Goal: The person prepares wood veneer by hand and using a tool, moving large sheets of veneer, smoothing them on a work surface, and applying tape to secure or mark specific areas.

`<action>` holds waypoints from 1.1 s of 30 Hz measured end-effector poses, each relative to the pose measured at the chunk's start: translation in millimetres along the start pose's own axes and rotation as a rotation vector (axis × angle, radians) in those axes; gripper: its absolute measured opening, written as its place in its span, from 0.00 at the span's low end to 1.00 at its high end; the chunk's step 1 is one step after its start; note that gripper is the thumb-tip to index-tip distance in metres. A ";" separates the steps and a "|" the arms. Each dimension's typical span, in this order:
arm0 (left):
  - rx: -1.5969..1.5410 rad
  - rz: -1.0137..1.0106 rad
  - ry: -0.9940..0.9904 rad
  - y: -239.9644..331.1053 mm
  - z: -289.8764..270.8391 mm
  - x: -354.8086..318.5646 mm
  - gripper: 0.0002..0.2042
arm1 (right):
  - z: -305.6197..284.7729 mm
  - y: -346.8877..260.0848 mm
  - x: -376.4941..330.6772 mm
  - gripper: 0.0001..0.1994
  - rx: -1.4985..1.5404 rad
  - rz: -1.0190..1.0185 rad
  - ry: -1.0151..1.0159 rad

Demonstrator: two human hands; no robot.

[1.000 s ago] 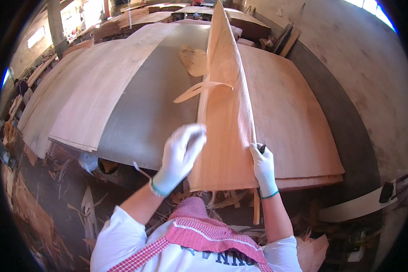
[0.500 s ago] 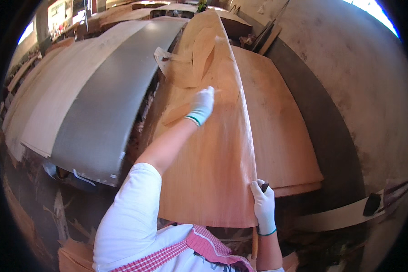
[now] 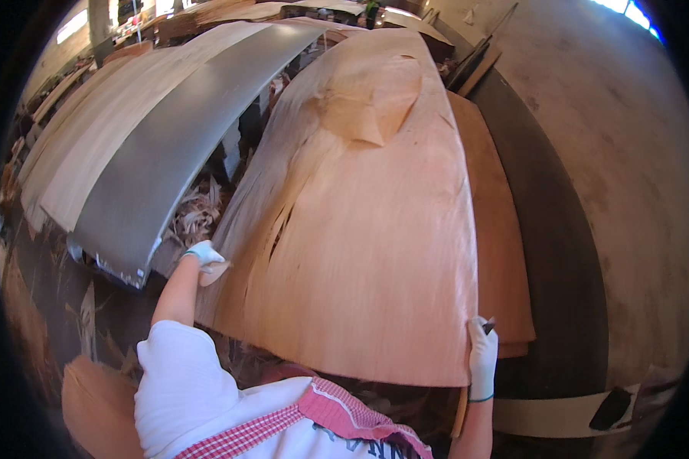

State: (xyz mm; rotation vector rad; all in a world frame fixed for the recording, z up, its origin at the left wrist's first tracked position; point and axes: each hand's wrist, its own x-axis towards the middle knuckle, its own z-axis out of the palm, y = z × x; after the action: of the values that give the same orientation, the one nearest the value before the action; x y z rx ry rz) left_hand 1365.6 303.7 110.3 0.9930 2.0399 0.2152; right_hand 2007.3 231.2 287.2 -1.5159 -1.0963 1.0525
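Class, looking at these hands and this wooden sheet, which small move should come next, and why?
Probably, the left hand should drop the thin scrap it seems to hold: shreds lie heaped just beyond that hand, and freeing it would leave it ready for the wooden sheet, whose right edge the right hand grips.

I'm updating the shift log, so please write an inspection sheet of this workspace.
Surface: grey tabletop, pale sheets to its left.
Job's things: broad wooden sheet, split toward its left; smaller piece on its far part.
Clutter: shredded scraps beside the grey tabletop.
Grips: left grip at the broad wooden sheet's left edge, hold unclear; right grip closed on a dark-ended tool at its right edge.
Cables: nothing seen.
Surroundings: stained wall at right.
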 end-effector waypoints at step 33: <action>-1.967 -0.032 0.531 127.0 540.7 28.7 0.15 | -369.4 239.8 291.4 0.11 -0.410 -0.106 0.042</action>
State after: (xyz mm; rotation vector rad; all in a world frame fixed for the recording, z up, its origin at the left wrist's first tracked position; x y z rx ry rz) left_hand 1832.9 306.1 -191.2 -0.4270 1.1678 2.0457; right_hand 2463.8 403.5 85.3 -1.7658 -1.4074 0.7477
